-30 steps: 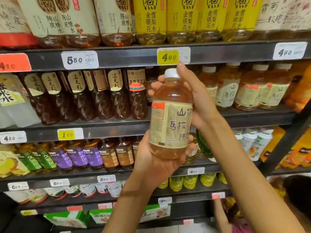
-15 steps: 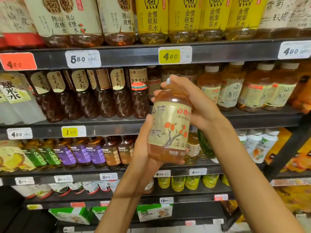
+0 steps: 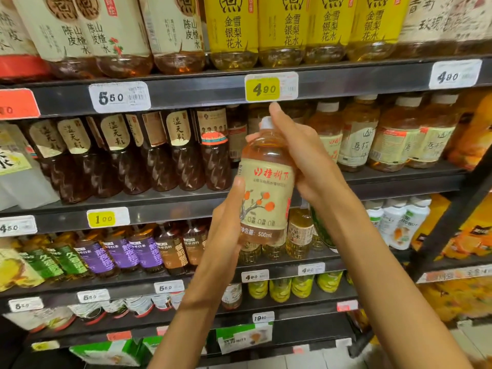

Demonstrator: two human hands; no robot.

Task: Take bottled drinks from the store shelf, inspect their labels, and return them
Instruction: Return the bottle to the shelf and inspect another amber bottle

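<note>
Stocked shelves [image 3: 213,87] lie behind; the bottle [image 3: 266,187] is held upright, clasped by left hand [image 3: 226,230] below, right hand [image 3: 306,161] above.

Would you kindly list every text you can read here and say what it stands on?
"山楂树下": held bottle, red on label
"500ml": same label, bottom
"4.90": yellow price tag
"5.60": white tag
"1.00": lower yellow tag
"金银花水 雪梨": yellow bottles
"湿无影": dark bottles
Barcodes and fine print: too small.

Upright amber bottle [image 3: 266,187] (white cap, beige 500ml label) before shelf
</note>
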